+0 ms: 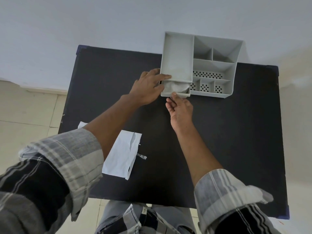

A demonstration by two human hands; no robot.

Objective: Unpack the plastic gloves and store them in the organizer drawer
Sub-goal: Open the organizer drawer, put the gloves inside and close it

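A grey plastic organizer [217, 65] stands at the table's far edge, with its drawer [175, 95] pulled partly out at the front left. Folded translucent plastic gloves [175, 86] lie inside the drawer. My left hand [148, 88] rests flat against the organizer's left side, its fingers on the front left corner. My right hand [179, 108] is just in front of the drawer, with its fingertips touching the drawer's front lip. The torn white packaging [121, 154] lies flat near me on the left.
The black table [236, 132] fills most of the view. A small strip of tape [141, 156] lies beside the packaging. The organizer's right half has several open compartments, some with perforated bottoms. A pale wall rises behind the table; tiled floor shows on the left.
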